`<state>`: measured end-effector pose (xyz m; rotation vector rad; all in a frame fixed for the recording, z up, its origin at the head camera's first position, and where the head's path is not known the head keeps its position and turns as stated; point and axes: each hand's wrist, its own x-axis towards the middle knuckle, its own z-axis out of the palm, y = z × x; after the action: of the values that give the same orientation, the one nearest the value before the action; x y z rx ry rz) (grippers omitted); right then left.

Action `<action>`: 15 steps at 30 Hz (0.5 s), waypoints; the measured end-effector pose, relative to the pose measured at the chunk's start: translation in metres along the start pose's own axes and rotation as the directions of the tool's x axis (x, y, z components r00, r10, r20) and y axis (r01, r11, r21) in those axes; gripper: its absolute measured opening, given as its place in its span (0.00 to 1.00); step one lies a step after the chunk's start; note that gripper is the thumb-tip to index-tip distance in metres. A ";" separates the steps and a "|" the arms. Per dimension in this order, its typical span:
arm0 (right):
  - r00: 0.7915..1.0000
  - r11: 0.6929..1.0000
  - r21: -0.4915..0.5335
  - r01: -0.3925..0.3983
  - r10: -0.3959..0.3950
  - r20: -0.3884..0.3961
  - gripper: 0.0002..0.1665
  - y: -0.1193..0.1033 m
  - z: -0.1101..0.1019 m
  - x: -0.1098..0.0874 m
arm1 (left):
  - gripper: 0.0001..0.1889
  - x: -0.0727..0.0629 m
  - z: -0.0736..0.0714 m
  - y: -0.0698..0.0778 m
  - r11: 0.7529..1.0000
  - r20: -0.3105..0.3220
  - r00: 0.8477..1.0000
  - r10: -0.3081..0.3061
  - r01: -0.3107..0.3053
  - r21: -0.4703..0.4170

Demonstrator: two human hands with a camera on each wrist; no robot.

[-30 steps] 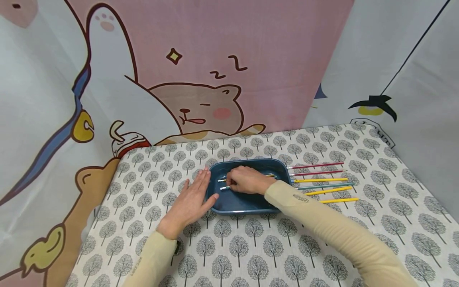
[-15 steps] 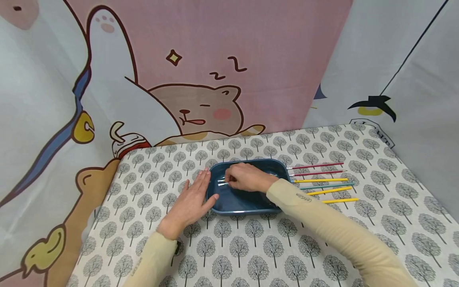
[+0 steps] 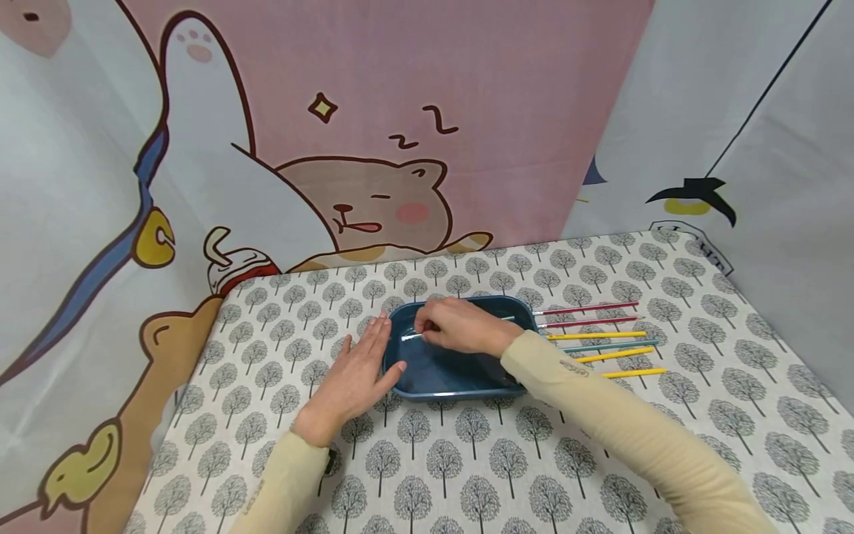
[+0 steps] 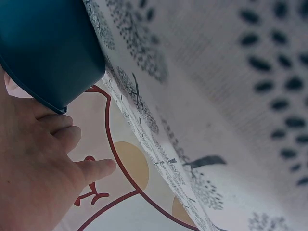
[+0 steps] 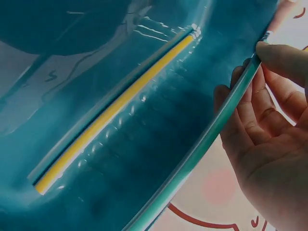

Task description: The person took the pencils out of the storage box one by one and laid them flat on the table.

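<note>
A dark blue rectangular tray [image 3: 460, 394] sits on the table. My left hand [image 3: 356, 374] lies with fingers extended against its left end; in the left wrist view the fingers of that hand [image 4: 43, 159] touch the tray wall [image 4: 57, 53]. Over the tray, my right hand [image 3: 463, 326] pinches a green pencil [image 5: 207, 134] near its metal-banded end, between thumb and fingertips. A yellow pencil [image 5: 120, 106] lies on the tray floor with a pale streak alongside, perhaps its reflection. From the head, the right hand hides most of both pencils.
Right of the tray, several pencils lie side by side on the tree-print cloth [image 3: 440, 460]: red ones [image 3: 587, 322], yellow ones [image 3: 634, 372] and a teal one [image 3: 620, 345]. The right forearm covers some of their ends. A cartoon-print curtain [image 3: 520, 133] stands behind the table.
My right hand has shifted slightly up and left, lifting the green pencil off the tray floor. The left hand stays in place at the tray's end.
</note>
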<state>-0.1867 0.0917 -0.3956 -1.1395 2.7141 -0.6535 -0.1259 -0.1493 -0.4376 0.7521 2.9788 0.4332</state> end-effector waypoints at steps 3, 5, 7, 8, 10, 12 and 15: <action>1.000 1.000 0.015 -0.013 0.013 -0.011 0.04 -0.003 -0.004 -0.002 | 0.43 -0.001 0.000 0.000 1.000 0.001 1.000 0.000 0.000 0.001; 1.000 1.000 0.019 -0.021 0.022 -0.019 0.04 -0.004 -0.007 -0.003 | 0.44 -0.001 0.000 0.000 1.000 0.000 1.000 0.001 -0.001 0.003; 0.999 0.999 0.023 -0.024 0.025 -0.028 0.04 -0.005 -0.009 -0.004 | 0.44 -0.001 0.000 0.000 1.000 -0.002 1.000 0.001 -0.001 0.003; 0.999 0.999 0.028 -0.025 0.026 -0.034 0.04 -0.005 -0.011 -0.005 | 0.44 -0.001 0.000 0.000 1.000 -0.004 1.000 0.001 -0.001 0.000; 0.999 0.999 0.036 -0.026 0.028 -0.044 0.05 -0.007 -0.014 -0.006 | 0.43 -0.001 0.000 0.000 1.000 -0.005 1.000 -0.001 0.001 -0.002; 0.998 0.999 0.044 -0.030 0.032 -0.053 0.05 -0.008 -0.018 -0.008 | 0.43 -0.001 0.000 0.000 1.000 -0.006 1.000 -0.003 0.003 -0.008; 0.997 0.998 0.050 -0.039 0.042 -0.065 0.06 -0.009 -0.023 -0.011 | 0.43 -0.001 -0.001 0.001 1.000 -0.003 1.000 -0.006 0.006 -0.011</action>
<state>-0.1793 0.1018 -0.3718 -1.0670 2.7518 -0.7602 -0.1251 -0.1490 -0.4369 0.7423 2.9782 0.4513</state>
